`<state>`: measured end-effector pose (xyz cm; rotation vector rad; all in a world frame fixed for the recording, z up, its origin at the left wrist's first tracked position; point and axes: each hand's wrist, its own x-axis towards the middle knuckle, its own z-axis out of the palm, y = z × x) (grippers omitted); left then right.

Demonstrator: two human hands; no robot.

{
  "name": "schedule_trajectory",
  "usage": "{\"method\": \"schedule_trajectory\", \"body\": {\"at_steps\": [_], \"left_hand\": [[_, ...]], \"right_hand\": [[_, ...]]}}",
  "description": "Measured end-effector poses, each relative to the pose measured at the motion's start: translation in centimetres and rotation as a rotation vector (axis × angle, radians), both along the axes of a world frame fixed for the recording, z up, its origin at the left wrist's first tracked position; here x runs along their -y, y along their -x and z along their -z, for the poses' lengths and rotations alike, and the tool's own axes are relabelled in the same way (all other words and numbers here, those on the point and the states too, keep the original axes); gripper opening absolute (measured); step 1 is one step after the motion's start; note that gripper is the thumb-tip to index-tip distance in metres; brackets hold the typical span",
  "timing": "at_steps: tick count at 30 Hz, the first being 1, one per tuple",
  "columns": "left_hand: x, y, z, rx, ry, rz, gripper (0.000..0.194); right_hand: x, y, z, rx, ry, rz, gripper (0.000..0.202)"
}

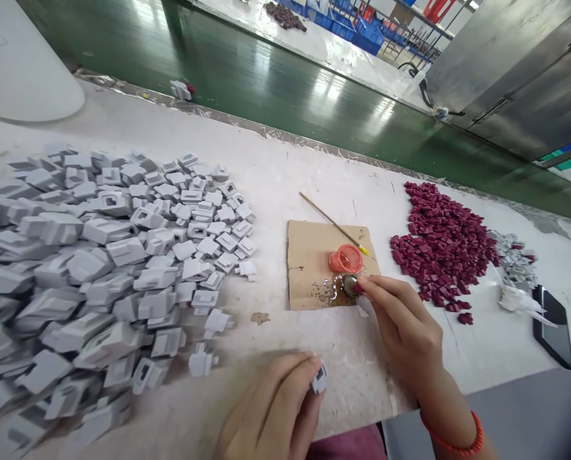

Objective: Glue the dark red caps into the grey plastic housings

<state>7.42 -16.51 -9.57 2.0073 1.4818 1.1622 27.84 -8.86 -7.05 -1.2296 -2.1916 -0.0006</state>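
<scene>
My left hand [278, 406] is closed on a small grey plastic part [319, 378] near the table's front edge. My right hand [403, 319] pinches a small maroon piece [358, 287] at a round dish [349, 285] of dark liquid. The dish stands on a piece of cardboard [304, 246] with wet spots around it. Just behind the dish is a red cup [345, 259]. A thin stick [330, 218] with a yellow tip lies across the cardboard's back edge.
Many grey parts [132, 249] are heaped at the left. A maroon pile [443, 243] lies at the right, beside smaller grey pieces [513, 259], crumpled white material [520, 300] and a black phone [552, 326]. Behind runs a green conveyor belt [266, 83] with one part [181, 90] at its edge.
</scene>
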Motion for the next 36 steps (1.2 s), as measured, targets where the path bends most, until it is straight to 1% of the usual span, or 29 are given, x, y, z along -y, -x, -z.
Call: {"method": "schedule_trajectory", "body": {"at_steps": [2, 6, 7, 14, 16, 18, 21, 25, 28, 33, 36], "left_hand": [[-0.2, 0.2, 0.1, 0.008, -0.03, 0.008, 0.02], [-0.7, 0.5, 0.3, 0.012, -0.083, 0.098, 0.021], [-0.8, 0.5, 0.4, 0.015, -0.08, 0.101, 0.021], [-0.8, 0.3, 0.3, 0.03, -0.043, 0.059, 0.021], [-0.9, 0.3, 0.2, 0.039, -0.035, 0.055, 0.021], [-1.0, 0.4, 0.2, 0.04, -0.044, 0.065, 0.023], [-1.1, 0.3, 0.1, 0.059, -0.042, 0.053, 0.022], [-1.0, 0.2, 0.1, 0.085, -0.02, 0.039, 0.019], [-0.8, 0.1, 0.1, 0.092, -0.008, 0.036, 0.019], [-0.7, 0.1, 0.1, 0.104, 0.002, 0.032, 0.02], [-0.7, 0.1, 0.0, 0.114, 0.011, 0.027, 0.02]], "right_hand": [[0.0, 0.0, 0.0, -0.001, -0.008, 0.005, 0.053], [0.0, 0.0, 0.0, 0.007, -0.011, 0.01, 0.049], [0.0, 0.0, 0.0, 0.009, -0.01, 0.009, 0.048], [-0.1, 0.1, -0.1, 0.016, -0.022, 0.01, 0.048], [0.2, 0.2, -0.4, -0.01, -0.044, 0.016, 0.047], [0.9, 0.6, -0.8, -0.079, -0.059, 0.033, 0.046], [2.7, 1.7, -1.3, -0.233, 0.023, 0.029, 0.039], [4.9, 3.6, -1.3, -0.376, 0.191, -0.081, 0.032], [5.4, 4.4, -1.0, -0.388, 0.224, -0.138, 0.032], [5.1, 4.7, -1.0, -0.357, 0.238, -0.132, 0.029], [5.1, 4.6, -1.0, -0.329, 0.246, -0.164, 0.028]]}}
